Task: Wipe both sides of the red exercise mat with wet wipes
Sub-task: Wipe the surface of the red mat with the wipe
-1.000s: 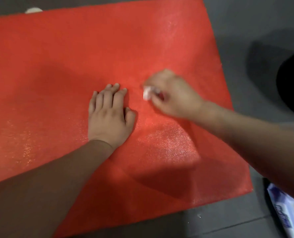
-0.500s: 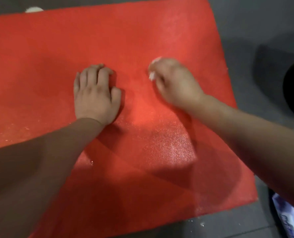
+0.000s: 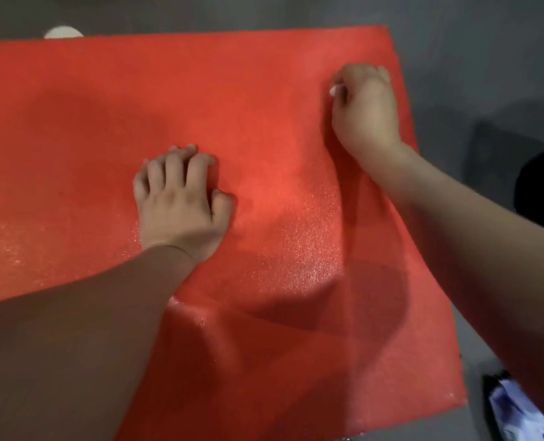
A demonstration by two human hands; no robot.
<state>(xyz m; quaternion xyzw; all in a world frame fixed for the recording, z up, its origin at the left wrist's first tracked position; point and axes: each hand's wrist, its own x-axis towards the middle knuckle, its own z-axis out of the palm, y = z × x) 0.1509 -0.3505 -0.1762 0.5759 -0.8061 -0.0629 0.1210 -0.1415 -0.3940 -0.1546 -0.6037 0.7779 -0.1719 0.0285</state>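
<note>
right hand [image 3: 364, 113] grips wipe [image 3: 333, 89] on mat [image 3: 264, 90] (pack [image 3: 515, 412] print blurred).

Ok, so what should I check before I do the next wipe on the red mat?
1. Wipe held: ok. The right hand grips a white wipe near the far right edge of the red mat.
2. Mat pinned: ok. The left hand presses on it near the middle.
3. Mat lying flat: not ok. It buckles at the near side, beside the left forearm.
4. Spare wipes close by: ok. The pack of wipes lies on the floor by the near right corner.
5. Wipe wet enough: cannot tell.
6. Underside wiped: cannot tell, it is hidden.
</note>
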